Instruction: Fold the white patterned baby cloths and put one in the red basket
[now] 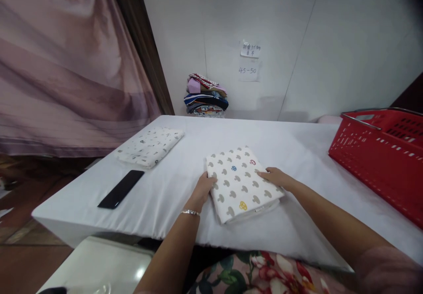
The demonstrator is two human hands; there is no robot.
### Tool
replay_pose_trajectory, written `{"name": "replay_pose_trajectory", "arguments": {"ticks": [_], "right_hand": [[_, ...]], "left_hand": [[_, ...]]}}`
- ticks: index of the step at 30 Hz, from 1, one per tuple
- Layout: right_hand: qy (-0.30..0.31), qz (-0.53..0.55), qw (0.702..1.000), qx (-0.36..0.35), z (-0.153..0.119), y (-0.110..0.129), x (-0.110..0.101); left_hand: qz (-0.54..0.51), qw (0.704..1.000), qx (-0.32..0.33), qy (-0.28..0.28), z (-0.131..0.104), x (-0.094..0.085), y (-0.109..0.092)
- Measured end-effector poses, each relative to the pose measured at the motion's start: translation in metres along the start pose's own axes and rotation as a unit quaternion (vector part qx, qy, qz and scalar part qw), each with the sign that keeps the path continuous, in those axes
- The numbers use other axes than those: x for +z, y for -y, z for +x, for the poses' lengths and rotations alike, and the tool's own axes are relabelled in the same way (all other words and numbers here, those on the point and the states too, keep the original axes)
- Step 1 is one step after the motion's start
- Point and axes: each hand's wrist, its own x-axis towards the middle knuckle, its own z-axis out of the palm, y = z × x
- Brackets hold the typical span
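A folded white cloth (236, 184) printed with grey mushrooms, plus a blue, a red and a yellow one, lies on the table in front of me. At its left edge my left hand (204, 187) grips it, thumb on top and the other fingers mostly hidden. On the opposite edge my right hand (276, 177) holds it, fingertips over the upper face and the rest partly out of sight. The cloth's near edge shows several layers and a small tag. Further left lies another folded white cloth (150, 146) with small dark prints, touched by neither hand.
A black phone (121, 189) rests on the white-covered table (175, 188), left of my hands. Behind the far edge rises a stack of folded fabrics (206, 98). A red basket (380, 161) stands at the right. Paper signs (250, 60) hang on the wall.
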Motion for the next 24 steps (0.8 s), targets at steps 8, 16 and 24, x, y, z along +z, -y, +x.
{"name": "replay_pose_trajectory", "arguments": {"ticks": [8, 16, 24], "right_hand": [[-0.014, -0.105, 0.992, -0.061, -0.003, -0.015, 0.008], [0.012, 0.073, 0.997, -0.015, -0.025, -0.008, 0.015], [0.119, 0.305, 0.944, 0.026, -0.042, -0.008, 0.011]], "left_hand": [[-0.031, 0.999, 0.013, -0.013, 0.001, 0.001, 0.004], [0.052, 0.995, 0.054, -0.061, 0.007, 0.002, 0.014], [0.003, 0.998, 0.047, -0.035, 0.008, -0.003, 0.016]]}}
